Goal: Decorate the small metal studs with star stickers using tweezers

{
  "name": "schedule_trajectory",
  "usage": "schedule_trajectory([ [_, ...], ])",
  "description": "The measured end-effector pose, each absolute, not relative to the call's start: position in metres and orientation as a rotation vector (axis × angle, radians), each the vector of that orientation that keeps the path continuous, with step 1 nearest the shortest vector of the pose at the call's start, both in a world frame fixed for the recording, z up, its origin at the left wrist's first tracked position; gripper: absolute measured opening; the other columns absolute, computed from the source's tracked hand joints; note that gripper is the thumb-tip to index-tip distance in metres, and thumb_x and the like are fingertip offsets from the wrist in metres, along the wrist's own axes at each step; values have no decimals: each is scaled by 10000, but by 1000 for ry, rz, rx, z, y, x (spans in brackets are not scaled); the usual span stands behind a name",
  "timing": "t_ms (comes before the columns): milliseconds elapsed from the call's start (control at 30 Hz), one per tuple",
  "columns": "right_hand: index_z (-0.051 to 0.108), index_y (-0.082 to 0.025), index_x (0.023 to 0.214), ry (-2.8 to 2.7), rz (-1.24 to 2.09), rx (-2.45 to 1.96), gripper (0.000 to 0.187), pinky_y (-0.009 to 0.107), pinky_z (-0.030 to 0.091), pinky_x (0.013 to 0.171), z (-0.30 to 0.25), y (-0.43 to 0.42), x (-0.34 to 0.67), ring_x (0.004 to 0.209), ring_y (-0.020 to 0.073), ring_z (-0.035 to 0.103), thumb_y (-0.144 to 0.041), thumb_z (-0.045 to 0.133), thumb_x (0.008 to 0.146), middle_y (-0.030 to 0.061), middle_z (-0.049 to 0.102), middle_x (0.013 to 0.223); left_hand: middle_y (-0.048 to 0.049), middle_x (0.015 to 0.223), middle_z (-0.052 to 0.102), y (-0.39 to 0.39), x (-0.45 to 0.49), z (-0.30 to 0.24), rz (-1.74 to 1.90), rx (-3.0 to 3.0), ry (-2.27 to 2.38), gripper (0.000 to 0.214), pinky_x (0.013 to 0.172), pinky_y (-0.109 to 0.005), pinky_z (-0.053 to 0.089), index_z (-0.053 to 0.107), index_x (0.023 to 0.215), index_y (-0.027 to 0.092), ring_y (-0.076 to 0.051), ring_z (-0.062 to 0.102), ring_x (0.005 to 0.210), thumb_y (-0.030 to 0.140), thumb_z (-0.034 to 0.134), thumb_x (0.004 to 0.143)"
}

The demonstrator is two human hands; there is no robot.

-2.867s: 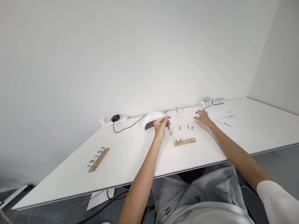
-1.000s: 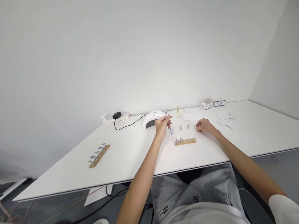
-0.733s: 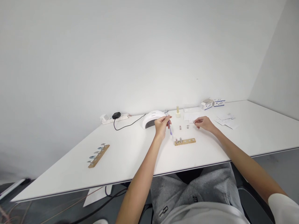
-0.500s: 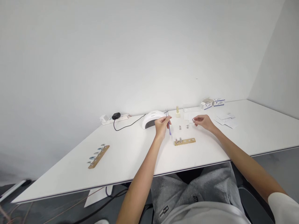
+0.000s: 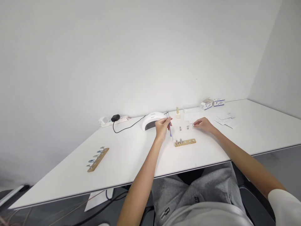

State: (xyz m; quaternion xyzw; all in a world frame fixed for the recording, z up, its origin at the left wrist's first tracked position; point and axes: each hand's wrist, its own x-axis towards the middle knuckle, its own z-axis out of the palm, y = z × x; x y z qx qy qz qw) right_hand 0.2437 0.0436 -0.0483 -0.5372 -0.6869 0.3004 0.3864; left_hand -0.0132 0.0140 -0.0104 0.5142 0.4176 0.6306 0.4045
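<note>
Your left hand (image 5: 162,126) pinches a tool (image 5: 171,133), your right hand (image 5: 204,124) a tiny stand (image 5: 193,125); a careless nudge could scatter the two neighbouring pieces (image 5: 187,127).

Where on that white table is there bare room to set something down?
Bare white tabletop lies between the tan wooden strip bearing bluish ovals and left forearm, and between the white papers and right wall. It's crowded around the left hand and right hand: small shiny pieces, another tan strip.

The slim tool (image 5: 170,131) is purple, both strips (image 5: 188,143) tan, the bottle (image 5: 178,115) cream, the desk (image 5: 131,157) white, the trousers (image 5: 211,185) grey.
</note>
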Motion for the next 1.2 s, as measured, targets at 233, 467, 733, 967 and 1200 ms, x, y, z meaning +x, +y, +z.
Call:
schedule_trajectory([
  [233, 734, -152, 684, -1814, 813, -1409, 198, 257, 414, 629, -58, 49, 240, 661, 149, 561, -313, 746, 569, 51, 713, 749, -2, 501, 537, 15, -14, -11, 1591, 1308, 1050, 352, 393, -215, 310, 698, 746, 89, -66, 414, 410, 433, 697, 671],
  [467, 741, -139, 683, -1834, 838, -1427, 250, 252, 347, 554, -56, 48, 241, 572, 122, 472, -338, 747, 532, 25, 648, 618, -2, 498, 539, 15, -14, -12, 1590, 1306, 1058, 354, 392, -216, 309, 700, 759, 92, -67, 414, 407, 436, 691, 675],
  [733, 749, -136, 721, -1893, 867, -1427, 255, 259, 389, 600, -51, 49, 245, 631, 142, 514, -311, 744, 536, 40, 667, 671, -2, 507, 537, 12, -14, -9, 1580, 1305, 1053, 354, 396, -213, 320, 700, 758, 92, -67, 414, 421, 434, 696, 667],
  [967, 745, -161, 849, -1785, 1039, -1393, 353, 252, 466, 709, -40, 41, 261, 872, 207, 606, -90, 677, 510, 66, 710, 887, 1, 508, 528, 9, -14, -7, 1573, 1302, 1060, 327, 402, -212, 320, 697, 746, 96, -64, 408, 420, 415, 690, 675],
  [1200, 612, -137, 1105, -1590, 658, -1757, 410, 288, 458, 712, -29, 60, 269, 853, 213, 621, -357, 607, 759, 146, 643, 1091, -7, 521, 539, 10, -15, -8, 1575, 1310, 1056, 339, 403, -208, 322, 695, 753, 94, -66, 420, 432, 425, 687, 682],
])
